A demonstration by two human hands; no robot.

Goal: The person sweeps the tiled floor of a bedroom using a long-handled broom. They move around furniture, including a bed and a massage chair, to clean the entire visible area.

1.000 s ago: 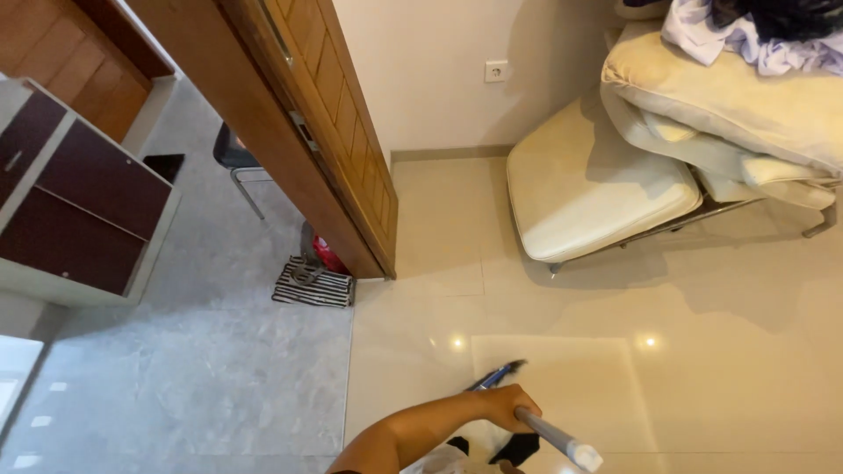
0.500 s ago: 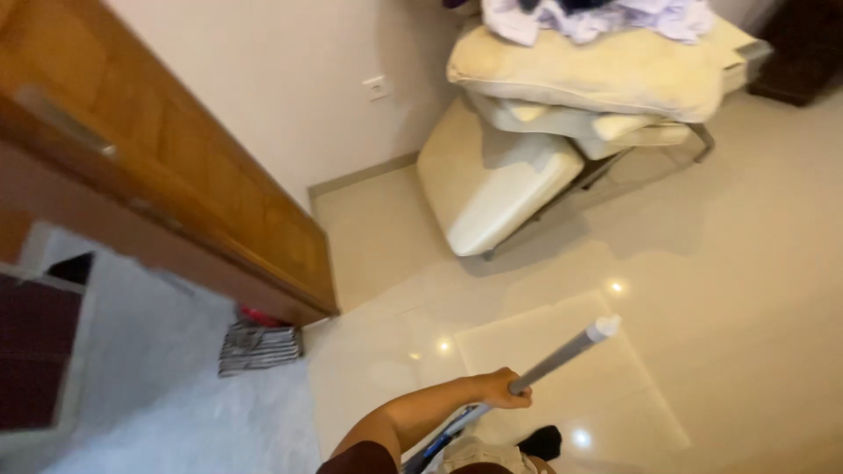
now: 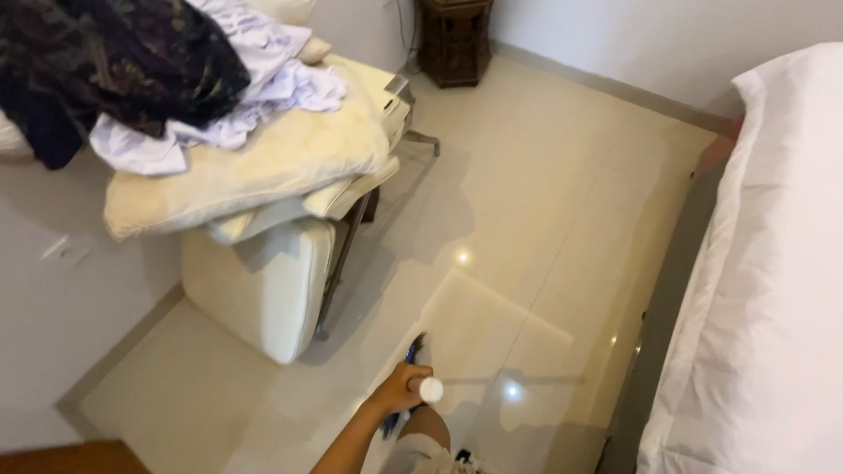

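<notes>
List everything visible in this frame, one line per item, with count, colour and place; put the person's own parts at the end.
chair: one, cream, left of centre on the floor.
cushions: several, cream, stacked on the chair.
clothes: a heap, dark patterned and pale lilac-white, on top of the cushions.
small cabinet: one, dark wood, top centre by the wall.
bed: one, white bedding, right edge.
floor: glossy cream tiles with light reflections.
wall socket: one, white, left wall.
broom: one, blue head on the floor, white-capped handle, bottom centre.
left hand: one, gripping the broom handle near its top.
right hand: not in view.
</notes>
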